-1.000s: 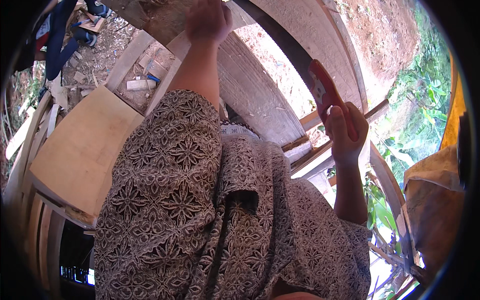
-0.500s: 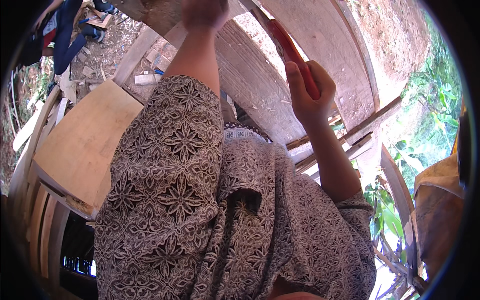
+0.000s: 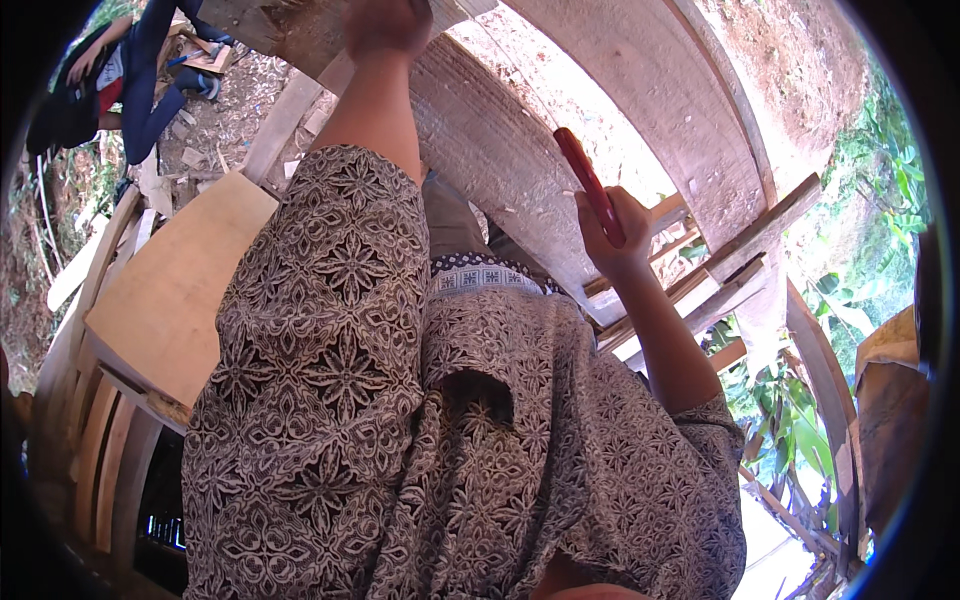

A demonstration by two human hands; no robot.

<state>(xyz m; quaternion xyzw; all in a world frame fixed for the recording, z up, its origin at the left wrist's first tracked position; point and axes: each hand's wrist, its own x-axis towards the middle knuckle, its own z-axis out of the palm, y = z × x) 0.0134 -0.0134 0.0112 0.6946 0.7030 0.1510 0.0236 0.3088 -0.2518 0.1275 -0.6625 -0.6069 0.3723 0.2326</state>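
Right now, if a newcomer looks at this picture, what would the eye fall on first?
First the patterned shirt, which fills the middle and lower part of the view. Next the right hand, raised at centre right and closed on a flat red tool in front of the curved planks. The left hand rests on wood at the top edge, and a pale board lies at the left.

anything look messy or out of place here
Wood scraps lie scattered on the dirt at upper left, near another person's legs. The right hand grips a red tool; the left hand rests on a plank.
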